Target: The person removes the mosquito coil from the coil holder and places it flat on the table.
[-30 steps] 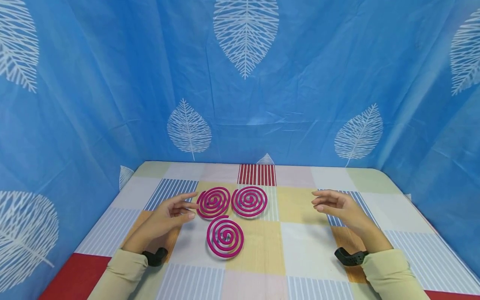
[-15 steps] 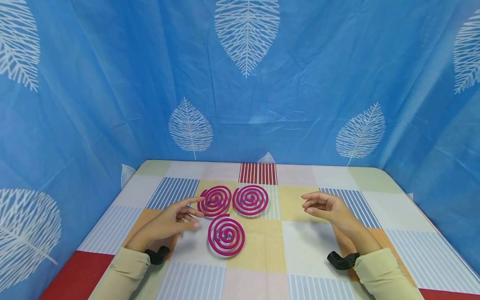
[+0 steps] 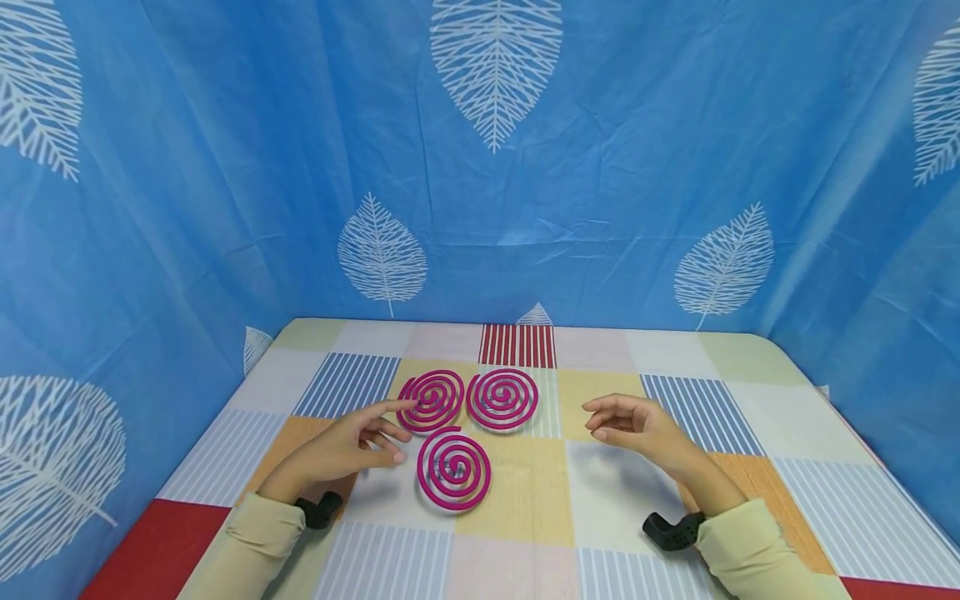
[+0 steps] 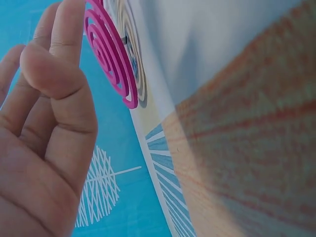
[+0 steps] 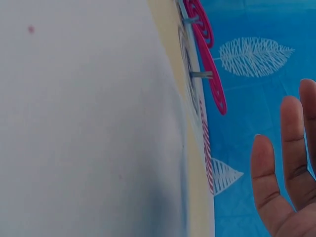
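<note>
As the bare right hand and bare left hand ease inward, the gap to the three raised magenta spiral coils narrows.
Nearer the left hand, the coils sit over a patchwork-checked tablecloth, none held; that hand overlaps the back-left coil, contact unclear, while the right is well apart, both with fingers loosely parted, gripping nothing.

Coils: smooth, matt surface
Coil stands: perhaps metal, too blurred to be sure
Curtain: creased cloth, faint sheen
Table covering: smooth printed cloth
Sleeves: soft matt cloth
Wrist mounts: matt black plastic
</note>
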Available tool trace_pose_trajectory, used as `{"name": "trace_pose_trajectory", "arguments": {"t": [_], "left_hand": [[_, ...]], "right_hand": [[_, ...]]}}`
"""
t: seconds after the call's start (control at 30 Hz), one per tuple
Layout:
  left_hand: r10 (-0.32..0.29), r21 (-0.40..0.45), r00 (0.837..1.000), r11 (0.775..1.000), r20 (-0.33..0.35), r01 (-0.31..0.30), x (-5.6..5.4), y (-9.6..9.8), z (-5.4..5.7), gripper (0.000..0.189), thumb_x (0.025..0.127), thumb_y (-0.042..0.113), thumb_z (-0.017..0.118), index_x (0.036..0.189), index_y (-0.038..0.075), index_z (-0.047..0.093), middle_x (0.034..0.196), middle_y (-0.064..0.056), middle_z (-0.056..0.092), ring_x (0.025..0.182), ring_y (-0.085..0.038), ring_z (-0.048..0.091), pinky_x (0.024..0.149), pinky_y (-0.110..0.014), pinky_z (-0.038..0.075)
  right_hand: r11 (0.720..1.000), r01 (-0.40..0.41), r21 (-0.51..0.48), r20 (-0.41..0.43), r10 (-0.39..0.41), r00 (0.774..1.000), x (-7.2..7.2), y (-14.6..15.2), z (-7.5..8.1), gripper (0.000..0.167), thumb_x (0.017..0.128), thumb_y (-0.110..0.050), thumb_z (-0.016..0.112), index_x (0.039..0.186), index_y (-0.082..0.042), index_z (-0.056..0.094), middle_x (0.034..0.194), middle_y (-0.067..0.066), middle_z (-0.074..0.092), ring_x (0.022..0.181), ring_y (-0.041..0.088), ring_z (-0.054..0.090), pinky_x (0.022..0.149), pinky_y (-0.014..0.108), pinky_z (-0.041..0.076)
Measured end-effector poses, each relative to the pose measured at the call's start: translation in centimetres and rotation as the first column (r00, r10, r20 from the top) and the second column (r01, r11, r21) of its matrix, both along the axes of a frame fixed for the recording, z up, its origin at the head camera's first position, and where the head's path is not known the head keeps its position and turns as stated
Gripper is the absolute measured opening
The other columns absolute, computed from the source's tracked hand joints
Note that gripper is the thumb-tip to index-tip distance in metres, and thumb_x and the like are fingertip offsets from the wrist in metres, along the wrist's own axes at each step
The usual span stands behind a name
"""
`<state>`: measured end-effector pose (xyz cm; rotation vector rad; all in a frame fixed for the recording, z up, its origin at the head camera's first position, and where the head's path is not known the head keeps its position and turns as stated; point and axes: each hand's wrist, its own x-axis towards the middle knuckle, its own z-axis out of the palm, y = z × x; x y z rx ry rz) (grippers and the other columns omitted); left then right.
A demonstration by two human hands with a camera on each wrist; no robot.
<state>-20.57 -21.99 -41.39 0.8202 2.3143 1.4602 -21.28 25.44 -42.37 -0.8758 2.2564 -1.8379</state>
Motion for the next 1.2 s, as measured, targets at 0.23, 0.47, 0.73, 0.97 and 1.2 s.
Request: {"name": "trace_pose_trajectory", "arguments": {"t": [0.23, 0.47, 0.73, 0.97, 1.2], "left_hand": [[-0.034, 0.013, 0.999, 0.999, -0.033, 0.035, -0.1, 0.2, -0.3, 0.062, 0.101, 0.012, 0.076, 0.153, -0.009, 0.049, 0.130, -0.026, 0.071, 0.121, -0.048, 0.066, 0.090, -0.036, 0.057], [-0.045, 0.029, 0.999, 0.999, 0.001, 0.045, -0.3, 0.7, -0.8, 0.062, 0.101, 0.010, 0.075, 0.155, -0.008, 0.049, 0.134, -0.025, 0.068, 0.122, -0.045, 0.067, 0.094, -0.033, 0.058], [-0.005, -0.004, 1.000, 1.000, -0.002, 0.005, 0.1, 1.2, -0.8, 0.062, 0.102, 0.012, 0.076, 0.155, -0.007, 0.050, 0.137, -0.027, 0.067, 0.123, -0.043, 0.066, 0.094, -0.033, 0.057], [0.023, -0.009, 1.000, 1.000, -0.020, -0.023, 0.4, 1.5, -1.0, 0.055, 0.103, 0.013, 0.074, 0.152, -0.004, 0.055, 0.145, -0.028, 0.062, 0.132, -0.048, 0.060, 0.093, -0.030, 0.056], [0.002, -0.006, 1.000, 1.000, 0.003, -0.002, 0.7, 1.9, -1.1, 0.055, 0.104, 0.011, 0.073, 0.153, -0.005, 0.054, 0.144, -0.028, 0.063, 0.131, -0.047, 0.062, 0.095, -0.031, 0.057]], "right_hand": [[0.999, -0.049, -0.012, 0.015, 0.050, 0.999, 0.1, -0.9, -0.3, 0.034, 0.102, 0.006, 0.068, 0.129, -0.013, 0.075, 0.109, -0.001, 0.076, 0.099, 0.012, 0.073, 0.086, 0.025, 0.060], [0.998, -0.061, 0.014, 0.013, 0.061, 0.998, 0.3, -1.8, -0.5, 0.036, 0.102, 0.005, 0.068, 0.130, 0.024, 0.057, 0.108, 0.005, 0.077, 0.098, 0.012, 0.073, 0.086, 0.026, 0.060], [0.994, -0.106, 0.002, -0.003, 0.106, 0.994, 0.2, -2.9, -0.7, 0.037, 0.101, 0.005, 0.069, 0.129, 0.026, 0.057, 0.107, 0.004, 0.077, 0.099, 0.013, 0.073, 0.086, 0.025, 0.059], [0.990, -0.136, 0.028, 0.007, 0.136, 0.991, -0.2, -4.0, -0.8, 0.039, 0.100, 0.003, 0.073, 0.129, 0.025, 0.059, 0.108, 0.008, 0.077, 0.099, 0.011, 0.074, 0.089, 0.024, 0.059], [0.978, -0.184, 0.098, 0.052, 0.180, 0.982, -0.5, -5.1, -0.7, 0.038, 0.098, 0.008, 0.071, 0.132, 0.022, 0.060, 0.111, 0.039, 0.068, 0.100, 0.019, 0.074, 0.089, 0.026, 0.060]]}}
